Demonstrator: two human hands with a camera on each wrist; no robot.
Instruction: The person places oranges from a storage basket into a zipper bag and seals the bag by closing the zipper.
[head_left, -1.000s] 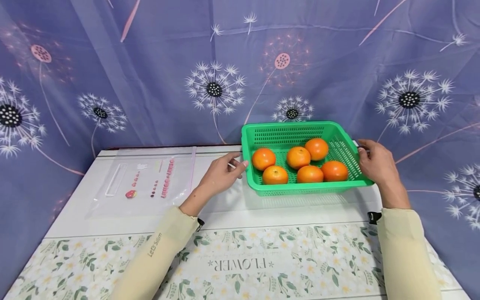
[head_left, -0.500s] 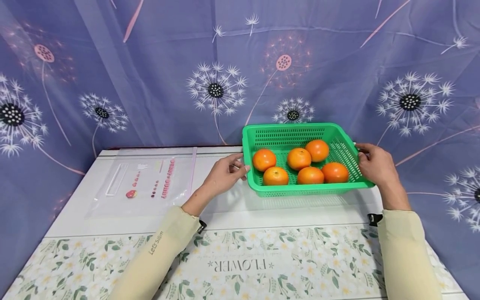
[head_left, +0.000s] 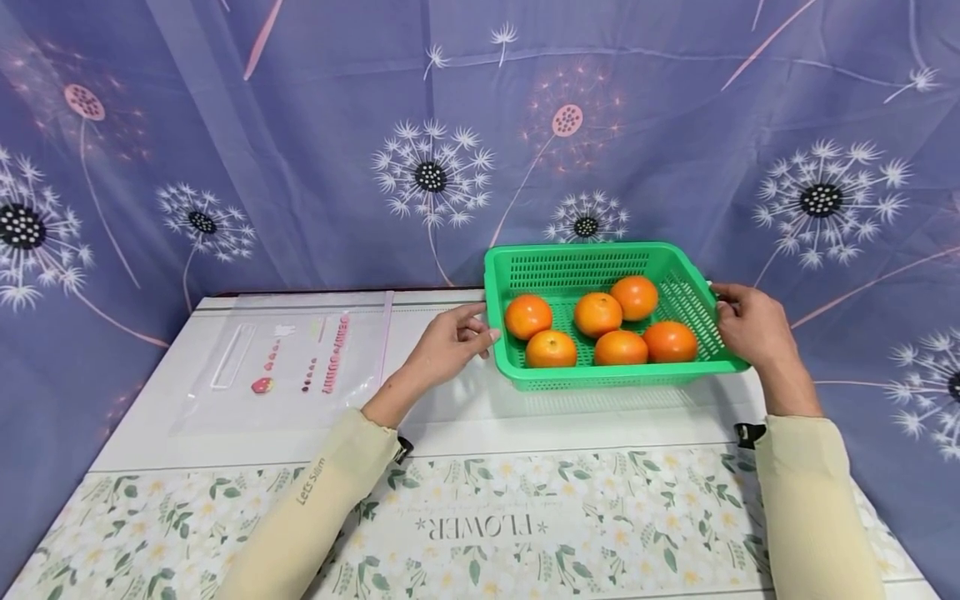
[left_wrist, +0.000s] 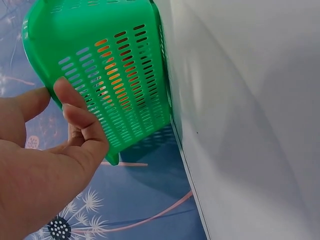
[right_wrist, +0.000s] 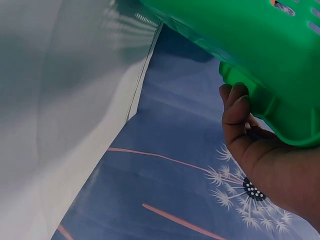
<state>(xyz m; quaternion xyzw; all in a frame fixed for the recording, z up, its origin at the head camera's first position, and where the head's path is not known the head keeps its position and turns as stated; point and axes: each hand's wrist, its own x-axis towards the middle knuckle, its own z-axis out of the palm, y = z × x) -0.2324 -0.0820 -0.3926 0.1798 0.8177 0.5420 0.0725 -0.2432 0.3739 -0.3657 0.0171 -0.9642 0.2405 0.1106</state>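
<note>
Since a second ago, my left hand (head_left: 448, 346) has closed in on the near end of the green basket (head_left: 600, 381), which has hardly shifted. It is at the far right of the desk (head_left: 450, 429), next to the curtain (head_left: 300, 167), with six orange fruits (head_left: 597, 314) inside. My left hand pinches its left rim; my right hand (head_left: 757, 329) grips the opposite end. I'd judge the plastic light and slightly bendy, most of the weight being fruit that could roll if tipped, so under the lip at both short ends seems the place to hold. The head view hides my right fingertips; the right wrist view shows them curled at the lip. Only the left wrist view shows the outer end wall, fruit colour glowing through its slots.
</note>
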